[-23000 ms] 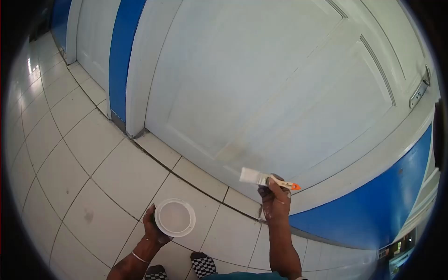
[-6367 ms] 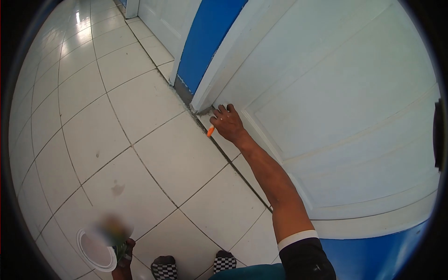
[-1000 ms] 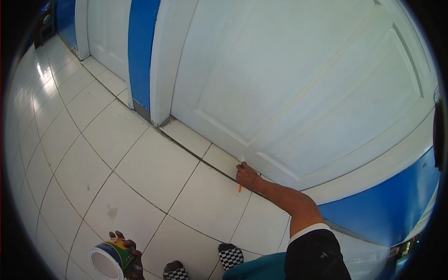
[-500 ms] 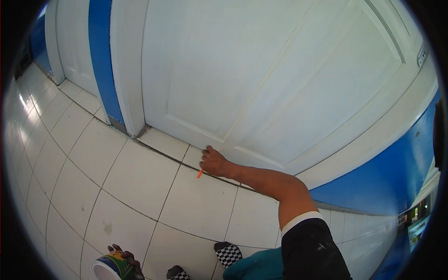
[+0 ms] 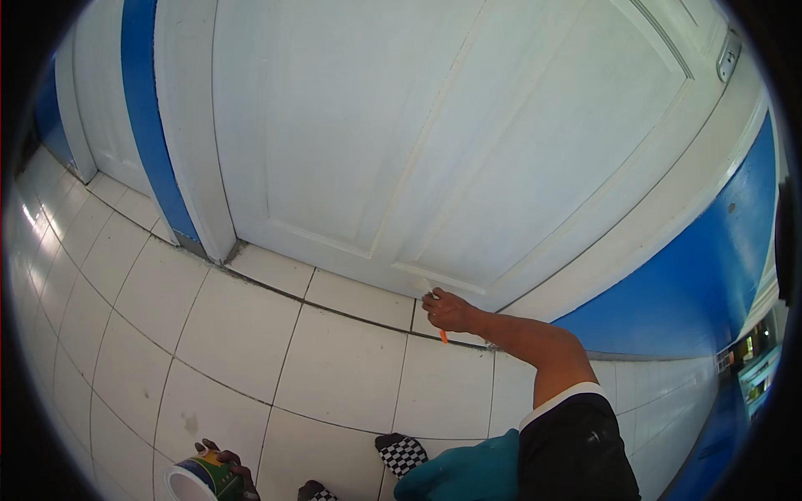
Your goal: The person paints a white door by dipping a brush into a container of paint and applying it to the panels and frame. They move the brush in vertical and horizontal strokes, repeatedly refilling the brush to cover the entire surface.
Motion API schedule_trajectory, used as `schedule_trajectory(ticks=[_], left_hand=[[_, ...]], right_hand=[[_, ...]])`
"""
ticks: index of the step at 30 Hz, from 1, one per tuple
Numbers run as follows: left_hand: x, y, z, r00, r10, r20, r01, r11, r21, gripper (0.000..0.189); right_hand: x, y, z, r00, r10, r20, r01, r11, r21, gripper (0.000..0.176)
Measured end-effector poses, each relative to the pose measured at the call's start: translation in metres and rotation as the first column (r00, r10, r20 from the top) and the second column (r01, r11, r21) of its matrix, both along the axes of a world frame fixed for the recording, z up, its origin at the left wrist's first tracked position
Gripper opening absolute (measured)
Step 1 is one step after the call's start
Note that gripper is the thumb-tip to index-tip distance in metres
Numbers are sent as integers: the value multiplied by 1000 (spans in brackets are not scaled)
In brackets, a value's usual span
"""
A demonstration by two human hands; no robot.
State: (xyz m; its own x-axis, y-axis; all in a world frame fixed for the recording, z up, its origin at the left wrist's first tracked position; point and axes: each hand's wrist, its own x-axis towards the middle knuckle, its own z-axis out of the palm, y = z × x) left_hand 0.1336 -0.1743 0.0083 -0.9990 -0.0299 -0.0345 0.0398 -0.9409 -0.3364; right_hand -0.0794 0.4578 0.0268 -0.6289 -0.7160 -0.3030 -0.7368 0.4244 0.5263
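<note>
At the bottom edge of the white door (image 5: 334,150), my right hand (image 5: 449,311) is closed around a brush (image 5: 444,336) whose orange handle end sticks out below the fist. Pale bristles seem to touch the door's lower rail above the fingers. Low on the left, my left hand (image 5: 230,468) grips a round tub (image 5: 219,478) with a green, yellow and blue label and a white rim. The tub's contents cannot be made out.
Blue wall (image 5: 677,284) lies right of the white door frame (image 5: 585,292). A blue strip (image 5: 150,117) and a second white door (image 5: 109,117) stand at the left. My checkered footwear (image 5: 403,457) is on the tiled floor (image 5: 334,367).
My right hand has moved right along the door's lower edge with the brush. The view has shifted slightly. My left hand still holds the tub.
</note>
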Motion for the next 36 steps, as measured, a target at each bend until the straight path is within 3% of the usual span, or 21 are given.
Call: schedule_trajectory(ticks=[3, 5, 6, 10, 11, 13, 16, 20, 24, 28, 30, 34, 36], left_hand=[[-9, 7, 3, 1000, 5, -13, -5, 999, -53, 94], [-9, -1, -6, 1000, -28, -12, 27, 998, -62, 99], [0, -7, -17, 981, -187, -60, 194, 968, 158, 102], [-8, 2, -12, 963, -239, -124, 263, 934, 242, 103], [-15, 4, -8, 946, -275, -173, 307, 932, 193, 102], [-25, 8, 0, 902, -346, -257, 380, 920, 93, 100], [-32, 18, 5, 926, -331, -182, 346, 936, 62, 98], [-51, 34, 15, 918, -369, -145, 374, 928, 3, 97], [-64, 46, 22, 909, -398, -124, 395, 918, -45, 97], [-77, 58, 29, 896, -431, -111, 423, 902, -91, 97], [-83, 64, 35, 888, -447, -104, 435, 892, -120, 97], [-98, 80, 48, 873, -480, -93, 457, 869, -192, 96], [-107, 92, 59, 863, -498, -87, 467, 851, -242, 96]], right_hand=[[36, 18, 15, 960, -235, 149, 226, 971, 76, 8], [46, 30, 3, 975, -188, 120, 189, 982, 0, 13], [46, 30, -2, 977, -173, 128, 179, 983, -38, 15], [11, -7, -4, 970, -217, 108, 232, 961, -149, 19], [-3, -23, 7, 966, -230, 117, 246, 959, -144, 17], [-23, -44, 22, 993, -98, 62, 114, 915, -387, 14], [-30, -71, 43, 1000, -5, -16, -1, 925, -379, 14], [-7, -26, 29, 996, 20, -89, -44, 958, -284, 15], [60, 64, 6, 992, -117, -51, 114, 992, -62, 14], [120, 95, 19, 925, -374, 63, 365, 923, 118, 11], [135, 85, 18, 889, -447, 98, 441, 894, 74, 10], [153, 50, 17, 867, -479, 136, 498, 843, -202, 3], [156, 30, 19, 811, -535, 236, 585, 756, -294, 13]])
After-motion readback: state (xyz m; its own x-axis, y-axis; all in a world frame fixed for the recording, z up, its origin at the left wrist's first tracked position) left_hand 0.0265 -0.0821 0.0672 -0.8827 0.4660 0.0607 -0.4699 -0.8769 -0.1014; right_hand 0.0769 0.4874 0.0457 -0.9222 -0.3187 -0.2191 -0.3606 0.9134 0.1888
